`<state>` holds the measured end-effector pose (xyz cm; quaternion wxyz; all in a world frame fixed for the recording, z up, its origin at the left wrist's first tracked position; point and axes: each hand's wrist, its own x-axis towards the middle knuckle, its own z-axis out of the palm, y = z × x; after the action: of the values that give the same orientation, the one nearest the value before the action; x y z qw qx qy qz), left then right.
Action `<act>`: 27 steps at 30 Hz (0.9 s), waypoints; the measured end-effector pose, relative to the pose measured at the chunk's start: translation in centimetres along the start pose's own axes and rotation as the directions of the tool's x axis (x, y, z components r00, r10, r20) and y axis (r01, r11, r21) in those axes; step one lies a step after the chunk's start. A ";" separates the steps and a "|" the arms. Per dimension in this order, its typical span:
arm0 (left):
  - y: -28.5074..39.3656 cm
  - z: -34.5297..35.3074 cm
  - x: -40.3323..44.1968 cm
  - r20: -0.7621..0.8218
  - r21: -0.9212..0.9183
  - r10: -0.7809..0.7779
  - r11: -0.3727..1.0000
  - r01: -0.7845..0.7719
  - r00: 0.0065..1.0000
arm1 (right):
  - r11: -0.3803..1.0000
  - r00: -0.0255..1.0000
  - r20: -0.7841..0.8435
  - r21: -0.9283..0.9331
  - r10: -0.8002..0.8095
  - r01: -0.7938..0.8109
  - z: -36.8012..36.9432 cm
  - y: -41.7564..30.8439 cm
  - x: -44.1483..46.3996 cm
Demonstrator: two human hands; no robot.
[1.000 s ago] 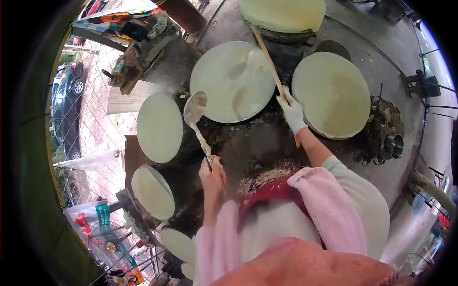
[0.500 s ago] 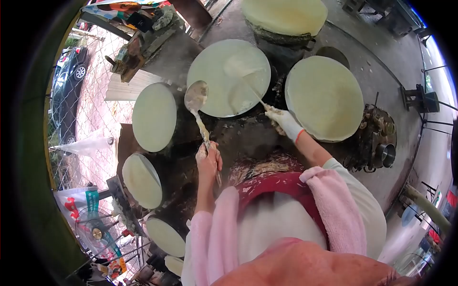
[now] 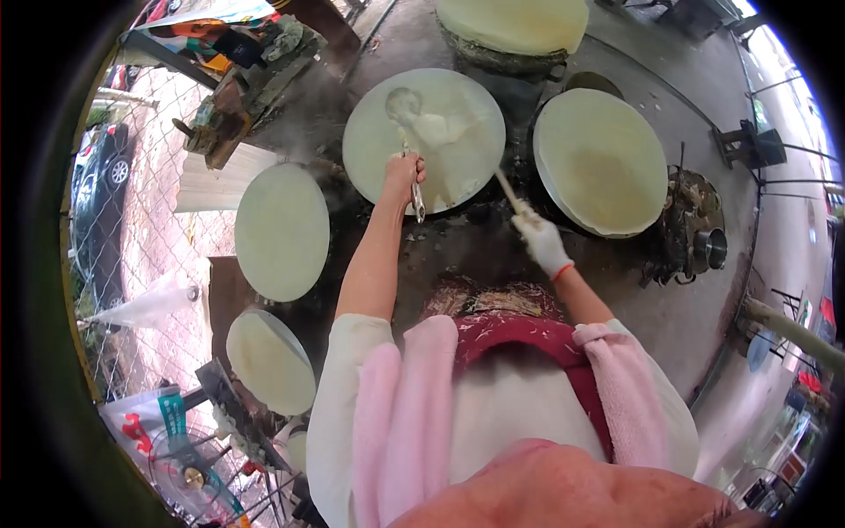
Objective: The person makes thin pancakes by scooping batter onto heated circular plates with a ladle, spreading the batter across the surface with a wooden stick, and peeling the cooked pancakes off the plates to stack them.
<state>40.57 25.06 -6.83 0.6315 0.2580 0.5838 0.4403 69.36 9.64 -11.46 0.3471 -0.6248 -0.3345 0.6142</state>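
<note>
My left hand (image 3: pixel 404 172) is closed round the handle of a metal ladle (image 3: pixel 405 104), whose bowl is over the middle round griddle (image 3: pixel 363 163). Pale, wet batter (image 3: pixel 453 167) covers that griddle, with a thicker smear near the ladle. In its white glove, my right hand (image 3: pixel 540 238) grips the light handle of a stick-like tool (image 3: pixel 508 191) beside the griddle's right edge. The far end of this tool is blurred and I cannot make it out.
Round griddles bearing pale sheets surround me: one at right (image 3: pixel 603 163), one at the back (image 3: pixel 515 25), and others at left (image 3: pixel 282 231) and lower left (image 3: pixel 268 361). A sooty stand with a metal pot (image 3: pixel 709 251) is at right; a fan (image 3: pixel 193 475) stands lower left.
My left hand has moved forward and right, bringing the ladle from the griddle's left edge to over its batter. My right hand has shifted slightly right and back towards me with the stick-like tool.
</note>
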 end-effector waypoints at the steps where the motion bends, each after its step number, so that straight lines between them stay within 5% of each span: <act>1: -0.2 0.1 0.0 0.002 -0.015 -0.043 0.999 0.043 0.999 | 0.997 0.998 0.007 -0.046 -0.060 0.060 2.3 0.1 -1.1; 2: -0.3 0.3 0.0 0.003 -0.032 -0.082 0.996 0.082 0.997 | 0.983 0.982 0.109 0.079 0.157 -0.166 4.2 -0.4 -1.9; 5: -0.7 0.4 -3.4 -0.021 -0.234 -0.133 0.964 0.124 0.991 | 0.934 0.944 0.183 0.179 0.276 -0.308 6.6 -3.1 -2.9; 8: -1.5 -0.2 -4.7 -0.003 -0.362 -0.201 0.913 0.186 0.980 | 0.971 0.997 0.015 0.223 0.080 -0.082 5.4 -2.4 -1.0; 10: -1.8 0.7 -5.2 0.032 -0.471 -0.232 0.855 0.219 0.972 | 0.986 0.982 0.111 0.049 0.154 -0.161 5.8 -1.0 -1.1; 13: -3.0 2.6 -5.3 0.026 -0.761 -0.277 0.617 0.199 0.960 | 0.931 0.896 0.371 0.170 0.243 -0.323 7.5 -2.7 -2.1; 16: -2.0 -3.2 -10.3 0.285 -0.556 0.160 0.830 0.028 0.945 | 0.956 0.919 0.283 0.023 0.273 -0.291 4.1 -6.2 -0.9; 18: -5.6 -7.1 -12.7 0.288 -0.896 0.290 0.419 0.149 0.913 | 0.994 0.979 0.196 0.089 0.048 -0.067 1.4 -6.2 1.4; 20: -5.0 -6.1 -16.6 0.364 -0.862 0.402 0.487 0.141 0.840 | 0.999 0.992 0.126 -0.048 0.003 0.003 0.2 -4.2 5.0; 21: -4.3 -5.6 -18.5 0.398 -0.844 0.446 0.521 0.129 0.802 | 0.949 0.932 0.235 -0.090 -0.276 0.304 0.1 -0.1 7.2; 22: -3.2 -5.3 -19.8 0.381 -0.873 0.432 0.459 0.164 0.817 | 0.927 0.932 0.337 -0.293 -0.129 0.234 0.5 -1.4 5.9; 24: -1.2 -5.4 -22.7 0.324 -0.928 0.414 0.314 0.200 0.851 | 0.873 0.851 0.499 -0.330 -0.163 0.360 0.3 -3.5 4.3; 26: -1.0 -6.5 -25.2 0.417 -0.909 0.501 0.210 0.361 0.758 | 0.930 0.915 0.361 -0.240 -0.180 0.278 0.0 -6.6 3.5; 27: -1.5 -7.3 -27.4 0.331 -0.937 0.472 0.263 0.228 0.817 | 0.973 0.950 0.291 -0.159 -0.113 0.165 0.4 -6.4 2.9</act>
<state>35.82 -0.51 4.54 0.7556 -0.0124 -0.0382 0.6538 69.09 15.49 -7.57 0.2802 -0.5353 -0.4782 0.6374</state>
